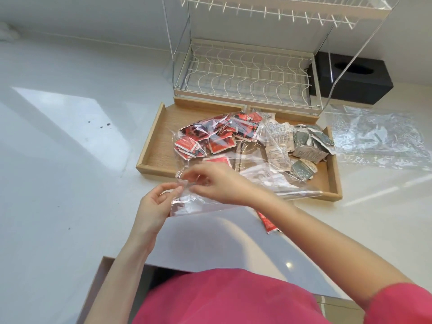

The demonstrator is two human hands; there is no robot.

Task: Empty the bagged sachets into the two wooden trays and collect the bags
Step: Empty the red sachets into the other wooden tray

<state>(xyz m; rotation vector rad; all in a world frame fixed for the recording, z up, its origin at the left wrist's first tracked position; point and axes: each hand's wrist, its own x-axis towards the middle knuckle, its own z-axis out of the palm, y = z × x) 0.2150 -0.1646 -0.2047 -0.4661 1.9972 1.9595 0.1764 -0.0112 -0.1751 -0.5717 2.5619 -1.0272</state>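
Note:
A clear plastic bag [198, 204] full of red sachets [210, 136] lies across the left wooden tray [154, 141] and over its front edge. My left hand [156, 204] and my right hand [217, 185] both pinch the bag's near end, just in front of the tray. Grey and white sachets [306, 141] lie loose in the right wooden tray [332, 181], partly under clear plastic. One red sachet [267, 224] lies on the counter below my right forearm. An empty clear bag [378, 136] lies flat to the right of the trays.
A white wire dish rack [245, 73] with a clear cover stands right behind the trays. A black tissue box [355, 78] sits at the back right. The white counter stretches to the left, with a few dark specks [102, 125]. The counter's front edge is near my body.

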